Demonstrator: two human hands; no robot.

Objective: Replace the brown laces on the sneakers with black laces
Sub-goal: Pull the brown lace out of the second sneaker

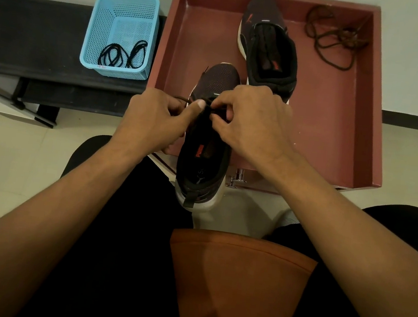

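A dark sneaker (203, 163) lies toe away from me over the near edge of the red-brown tray (366, 111). Both hands work at its lacing. My left hand (152, 117) pinches the brown lace (182, 99) that loops out beside its thumb. My right hand (254, 121) pinches the lace at the eyelets; its fingertips hide that part. The second sneaker (269, 47) lies in the tray with no lace visible in it. A loose brown lace (333, 39) is piled in the tray's far right corner. Black laces (123, 54) lie in the blue basket (122, 16).
The blue basket stands on a black bench (33, 39) left of the tray, against a pale wall. My knees in black trousers and an orange shirt hem (240, 280) fill the bottom of the view. Pale floor tiles (5, 159) lie to the left.
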